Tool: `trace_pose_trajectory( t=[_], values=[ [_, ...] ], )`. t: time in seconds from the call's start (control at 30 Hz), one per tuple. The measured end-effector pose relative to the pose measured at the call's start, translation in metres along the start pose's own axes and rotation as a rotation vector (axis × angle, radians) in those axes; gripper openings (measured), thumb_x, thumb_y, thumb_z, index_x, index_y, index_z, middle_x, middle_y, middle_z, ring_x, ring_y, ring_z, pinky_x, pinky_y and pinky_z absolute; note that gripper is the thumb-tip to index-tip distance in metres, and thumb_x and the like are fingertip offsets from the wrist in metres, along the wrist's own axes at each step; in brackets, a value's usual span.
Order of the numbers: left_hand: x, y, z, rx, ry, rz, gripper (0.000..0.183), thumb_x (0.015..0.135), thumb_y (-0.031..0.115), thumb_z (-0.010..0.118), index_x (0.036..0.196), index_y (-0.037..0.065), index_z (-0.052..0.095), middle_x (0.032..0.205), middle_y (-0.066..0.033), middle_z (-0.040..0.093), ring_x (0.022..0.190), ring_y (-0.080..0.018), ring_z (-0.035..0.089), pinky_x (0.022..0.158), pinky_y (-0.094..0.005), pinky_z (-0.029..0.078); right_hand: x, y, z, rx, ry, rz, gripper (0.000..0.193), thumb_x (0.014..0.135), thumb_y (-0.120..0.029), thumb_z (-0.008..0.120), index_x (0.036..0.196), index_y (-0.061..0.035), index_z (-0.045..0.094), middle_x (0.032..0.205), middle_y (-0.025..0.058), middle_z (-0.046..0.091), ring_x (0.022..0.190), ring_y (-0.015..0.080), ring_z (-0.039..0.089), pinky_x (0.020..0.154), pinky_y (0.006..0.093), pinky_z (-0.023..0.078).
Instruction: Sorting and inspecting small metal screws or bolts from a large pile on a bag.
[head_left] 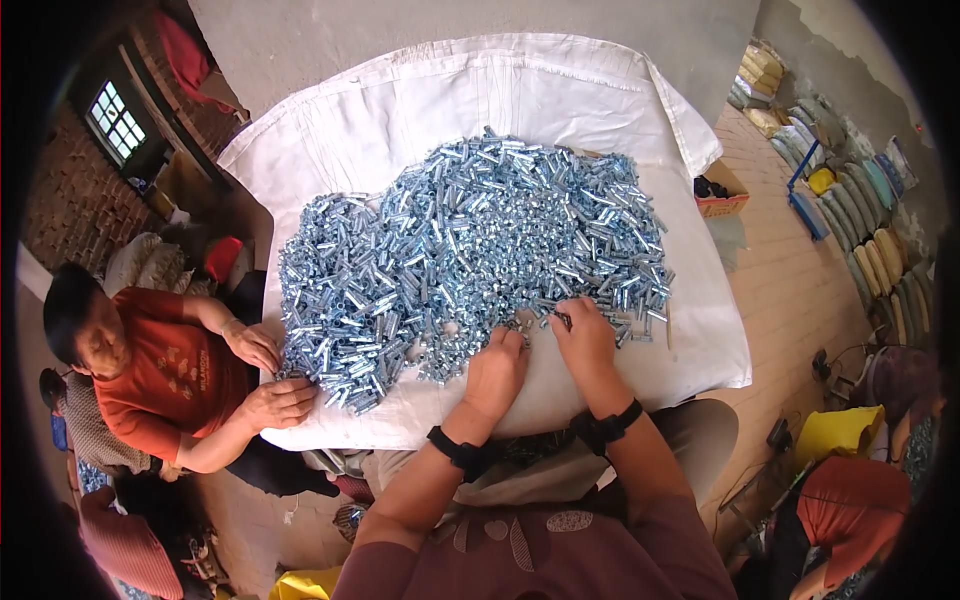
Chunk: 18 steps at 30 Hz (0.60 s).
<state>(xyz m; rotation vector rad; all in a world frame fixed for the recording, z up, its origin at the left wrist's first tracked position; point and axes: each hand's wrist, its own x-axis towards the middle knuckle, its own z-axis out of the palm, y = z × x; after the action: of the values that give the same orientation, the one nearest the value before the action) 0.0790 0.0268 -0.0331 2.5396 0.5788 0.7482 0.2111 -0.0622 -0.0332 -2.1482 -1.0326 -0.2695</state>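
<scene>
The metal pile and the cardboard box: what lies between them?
In the head view, a strip of white cloth separates the metal pile from the cardboard box.

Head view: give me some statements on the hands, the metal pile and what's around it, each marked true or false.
1. The person's left hand and right hand are at the near edge of the metal pile. True.
2. The pile lies on bare floor. False: it lies on a white cloth.
3. A dark wristband circles each of the person's wrists. True.
4. The open box is left of the white cloth. False: it is to the right.
5. The closest co-worker at the left wears a green shirt. False: it is orange-red.
</scene>
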Motion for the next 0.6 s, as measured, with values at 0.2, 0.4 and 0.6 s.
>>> trace_pose_trajectory(
  t=[0.2,0.4,0.6],
  values=[
    [-0.017,-0.002,-0.021,-0.982,-0.068,-0.378,0.012,0.082,0.002,0.061,0.079,0.006,0.050,0.077,-0.0086,0.063,0.048,-0.0092,0.050,0.038,-0.0239,0.037,-0.024,0.003,-0.028,1.103,-0.408,0.640,0.026,0.084,-0.014,0.064,0.105,0.0001,0.059,0.087,0.0041,0.061,0.071,0.0099,0.058,0.053,0.0208,0.046],
    [-0.041,0.019,-0.042,-1.437,-0.134,-0.668,0.011,0.084,0.002,0.059,0.082,0.009,0.052,0.067,-0.0060,0.059,0.037,-0.0031,0.033,0.033,-0.0175,0.021,-0.053,-0.026,-0.056,1.330,-0.449,0.714,0.027,0.085,-0.012,0.061,0.108,0.0006,0.056,0.085,0.0036,0.061,0.072,0.0112,0.060,0.054,0.0209,0.047],
    [-0.055,0.034,-0.051,-1.572,-0.188,-0.760,0.006,0.084,0.003,0.061,0.084,0.006,0.056,0.065,-0.0036,0.056,0.042,-0.0028,0.037,0.035,-0.0165,0.021,-0.072,-0.032,-0.058,1.316,-0.407,0.709,0.023,0.085,-0.015,0.063,0.103,-0.0008,0.058,0.082,0.0033,0.061,0.069,0.0105,0.059,0.054,0.0209,0.045]
  ],
)
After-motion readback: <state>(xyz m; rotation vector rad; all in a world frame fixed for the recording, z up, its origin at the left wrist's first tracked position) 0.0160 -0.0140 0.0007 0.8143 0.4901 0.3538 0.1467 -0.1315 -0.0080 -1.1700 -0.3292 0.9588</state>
